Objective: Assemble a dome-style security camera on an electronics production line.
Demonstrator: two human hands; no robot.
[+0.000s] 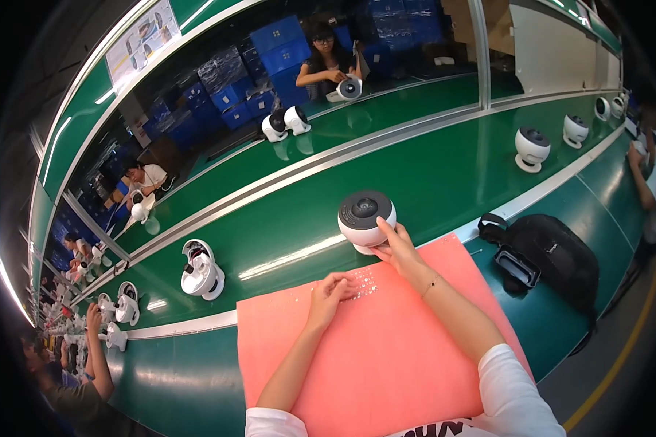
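A round white device (367,227) with a dark disc-shaped face tops a short white base at the near side of the green belt. My right hand (395,251) grips its right side, thumb up on the dark rim and fingers low near the base. On the pink foam mat (386,357), my left hand (329,295) is closed with curled fingers; whether it pinches anything small is hidden. Right beside it lie several tiny shiny pieces (366,282), perhaps screws, in rows at the mat's far edge.
An opened white shell (201,271) stands left on the green belt (291,240). Similar finished-looking devices (532,149) stand far right. A black bag (550,255) lies right of the mat. Across a metal rail (328,162), a person (328,69) handles another device; other people sit left and right.
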